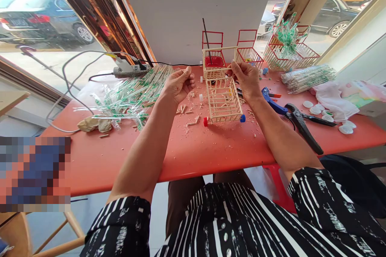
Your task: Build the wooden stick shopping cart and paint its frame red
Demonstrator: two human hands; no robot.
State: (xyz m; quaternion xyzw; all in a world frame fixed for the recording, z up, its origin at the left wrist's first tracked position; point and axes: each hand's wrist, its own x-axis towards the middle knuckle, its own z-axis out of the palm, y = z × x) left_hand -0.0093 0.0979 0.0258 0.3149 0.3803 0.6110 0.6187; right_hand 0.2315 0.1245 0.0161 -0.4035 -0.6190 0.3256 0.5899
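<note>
Sticks of pale wood form the small cart [224, 103] that stands on the red table [193, 156], at 12 o'clock from the wearer's chest and between the two forearms. Its long axis runs close to 12-to-6: the tall handle frame rises at the far end, and the near end carries a red wheel [205, 121] at about 7 o'clock and a blue wheel [243, 118] at about 5. The right hand [247, 80] is the nearer one, reaching in from the cart's 1 o'clock side, thumb and forefinger drawn together and seemingly pinched on a bar at the base of that frame; the basket spreads away from it toward 7. The left hand [180, 84] is apart from the cart, which lies at its 3 to 4 o'clock; its fingers are curled and the thumb pressed to the forefinger, though whether a tiny piece sits between them cannot be told. Near the left hand, at its 10 o'clock, lie wrapped sticks [158, 78]; from the right hand, a blue-and-black tool [274, 102] lies at about 4, and a red-framed cart [250, 56] stands at 12.
</note>
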